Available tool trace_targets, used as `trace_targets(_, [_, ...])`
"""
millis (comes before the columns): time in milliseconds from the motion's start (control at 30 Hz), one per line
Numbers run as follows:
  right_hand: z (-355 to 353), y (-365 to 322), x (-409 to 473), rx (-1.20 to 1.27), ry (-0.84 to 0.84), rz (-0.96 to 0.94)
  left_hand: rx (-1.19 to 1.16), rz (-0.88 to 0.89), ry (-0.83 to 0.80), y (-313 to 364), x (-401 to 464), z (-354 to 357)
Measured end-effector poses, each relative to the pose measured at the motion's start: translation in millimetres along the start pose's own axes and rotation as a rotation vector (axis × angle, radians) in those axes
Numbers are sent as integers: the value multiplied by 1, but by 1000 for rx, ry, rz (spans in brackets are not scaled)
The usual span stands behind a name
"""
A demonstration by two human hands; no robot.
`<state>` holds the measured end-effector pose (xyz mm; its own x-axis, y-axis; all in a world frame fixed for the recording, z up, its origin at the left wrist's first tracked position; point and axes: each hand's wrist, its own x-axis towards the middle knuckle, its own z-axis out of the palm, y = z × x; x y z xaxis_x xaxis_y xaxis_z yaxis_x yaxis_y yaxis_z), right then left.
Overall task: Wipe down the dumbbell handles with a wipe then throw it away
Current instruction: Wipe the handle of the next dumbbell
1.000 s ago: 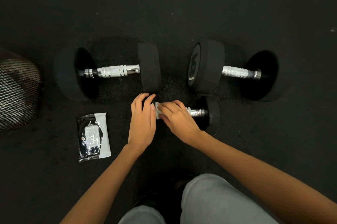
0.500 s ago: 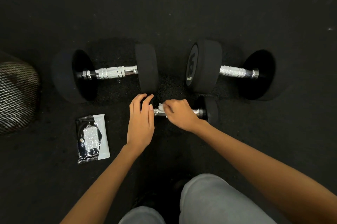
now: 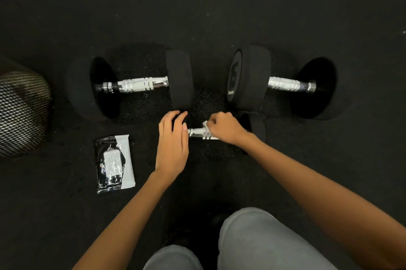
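The right hand grips a white wipe curled around the small dumbbell's handle, just in front of the two large dumbbells; wiping seems underway. The left hand, fingers relaxed, rests on that dumbbell's near end, steadying it. Next probably comes rubbing along the bar, then the larger handles.

Markings on the weights and the packet

The right dumbbell carries a large "5" on its round end face, with a small brand word under it — too blurred to read. The wipe packet has a pale label — its print is too small to make out.
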<state>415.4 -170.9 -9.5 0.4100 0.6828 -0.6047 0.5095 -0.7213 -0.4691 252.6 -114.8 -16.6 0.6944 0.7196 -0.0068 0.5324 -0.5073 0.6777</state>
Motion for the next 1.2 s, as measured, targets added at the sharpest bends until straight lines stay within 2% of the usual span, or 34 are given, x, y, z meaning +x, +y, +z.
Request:
trace_targets(67, [-7, -11, 14, 32, -206, 95, 5, 7, 2, 0, 0, 1])
trace_targets(233, [-12, -19, 28, 108, -589, 208, 21, 8, -1, 0, 0, 1])
trace_targets(333, [-21, -24, 27, 76, -676, 235, 17, 13, -8, 0, 0, -1])
trace_targets(433, [-23, -28, 24, 84, -667, 218, 17, 17, -6, 0, 1, -1])
trace_targets(500, [-20, -31, 20, 94, -595, 152, 15, 14, -5, 0, 1, -1])
trace_targets(567, [-12, -32, 15, -41, -430, 36, 15, 12, -5, 0, 1, -1])
trace_targets(633, [0, -26, 7, -174, -242, -108, 21, 15, -11, 0, 1, -1])
trace_targets(733, [17, -6, -15, -148, 20, -377, 24, 19, -15, 0, -1, -1])
trace_targets(867, [31, 29, -39, -299, 276, -642, 6, 7, -3, 1, -3, 0])
trace_targets(1033, [22, 54, -51, -312, 489, -611, 18, 11, 3, 1, 0, 0])
trace_targets(1200, [28, 40, -49, -175, 481, -545, 19, 6, 10, 1, 0, 2])
